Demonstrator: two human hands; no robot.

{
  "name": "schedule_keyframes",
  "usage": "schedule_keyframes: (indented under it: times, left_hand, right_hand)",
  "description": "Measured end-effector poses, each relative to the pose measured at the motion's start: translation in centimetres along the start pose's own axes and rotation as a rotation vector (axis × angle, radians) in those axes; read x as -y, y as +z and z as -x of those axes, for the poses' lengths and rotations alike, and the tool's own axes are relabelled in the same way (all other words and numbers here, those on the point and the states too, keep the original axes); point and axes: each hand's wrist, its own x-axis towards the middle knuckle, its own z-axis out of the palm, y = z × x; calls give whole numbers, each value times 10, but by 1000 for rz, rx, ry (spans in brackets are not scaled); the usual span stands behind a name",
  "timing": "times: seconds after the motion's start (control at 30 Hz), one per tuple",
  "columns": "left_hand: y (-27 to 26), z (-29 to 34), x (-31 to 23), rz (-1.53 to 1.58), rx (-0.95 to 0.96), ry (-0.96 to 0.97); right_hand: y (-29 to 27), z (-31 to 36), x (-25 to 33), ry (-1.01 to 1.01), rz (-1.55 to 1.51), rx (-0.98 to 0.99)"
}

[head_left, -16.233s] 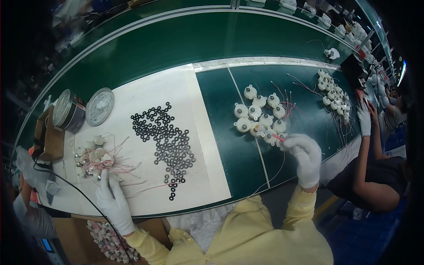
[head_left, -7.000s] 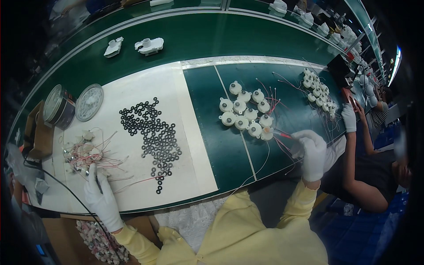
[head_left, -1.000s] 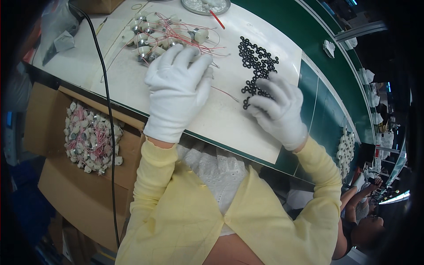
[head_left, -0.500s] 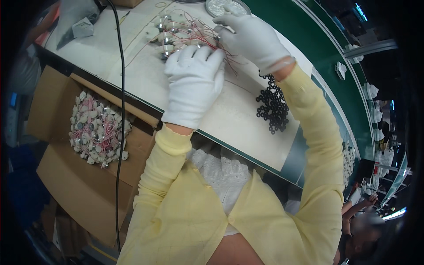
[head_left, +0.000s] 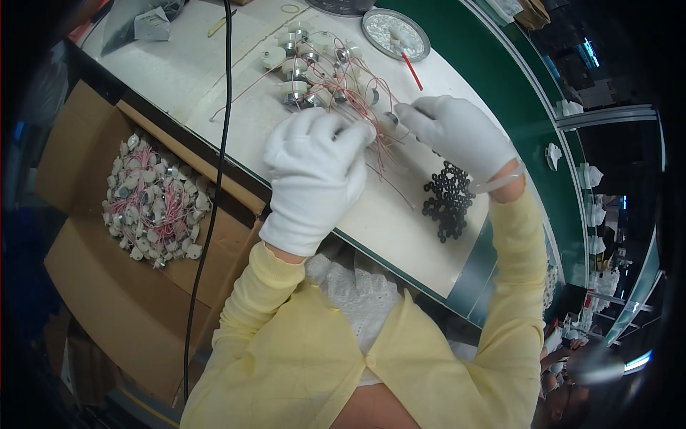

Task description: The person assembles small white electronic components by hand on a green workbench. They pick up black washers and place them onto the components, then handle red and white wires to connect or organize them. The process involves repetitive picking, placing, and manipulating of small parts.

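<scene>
Both my hands wear white gloves. My left hand (head_left: 311, 175) is closed at the near edge of a cluster of small motors (head_left: 294, 70) with white plastic ends and pink-red wires (head_left: 368, 107). Its curled fingers hide whatever they grip. To its right, my right hand (head_left: 457, 136) is closed too, thumb and fingertips drawn together beside a small silver-and-dark part (head_left: 389, 120); I cannot see clearly what is in them. Loose wires trail between the hands. Below my right hand lies a pile of small black rings (head_left: 449, 200).
A round dish (head_left: 395, 33) of whitish paste, with a red stick (head_left: 412, 71) leaning out, stands at the back. An open cardboard box (head_left: 78, 257) at the left holds many similar motors (head_left: 153, 200). A black cable (head_left: 223, 136) hangs across the view. A green ledge (head_left: 525, 93) runs along the right.
My right hand has drawn back from near the dish, toward me and to the right, and its fingers have closed. The red stick now shows. My left hand stays by the motors.
</scene>
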Motion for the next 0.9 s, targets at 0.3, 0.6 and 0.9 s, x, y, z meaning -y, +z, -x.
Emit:
schedule_keyframes:
  times: [0.3,0.6,0.9]
  left_hand:
    - [13,-11,-10,-44,172,-83]
    - [16,-1,-8,27,216,-51]
    - [19,2,-7,49,214,11]
  right_hand:
    - [27,-15,-12,-620,153,-235]
    - [40,-10,-39,-577,150,-48]
    - [26,8,-35,-354,-304,-150]
